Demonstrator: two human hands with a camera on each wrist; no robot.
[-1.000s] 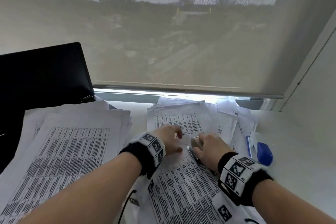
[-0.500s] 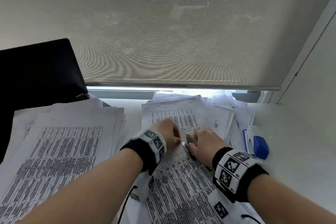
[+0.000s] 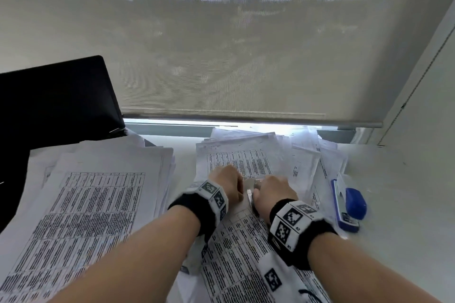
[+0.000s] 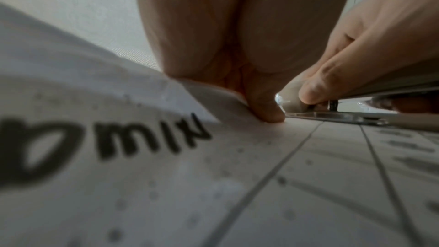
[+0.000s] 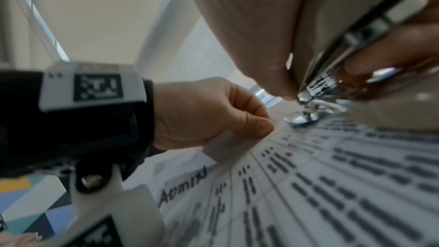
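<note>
Nearest me, the printed sheets (image 3: 236, 253) lie on the white surface (image 3: 406, 204). At their far corner the left grip (image 3: 227, 186) pinches the paper's edge. Just beside it, the right grip (image 3: 274, 192) is clenched round a metal stapler (image 3: 257, 183) set on that corner. A blue stapler (image 3: 349, 206) lies to the right. Farther left, a black laptop (image 3: 56, 98) stands behind a paper stack (image 3: 86, 216).
</note>
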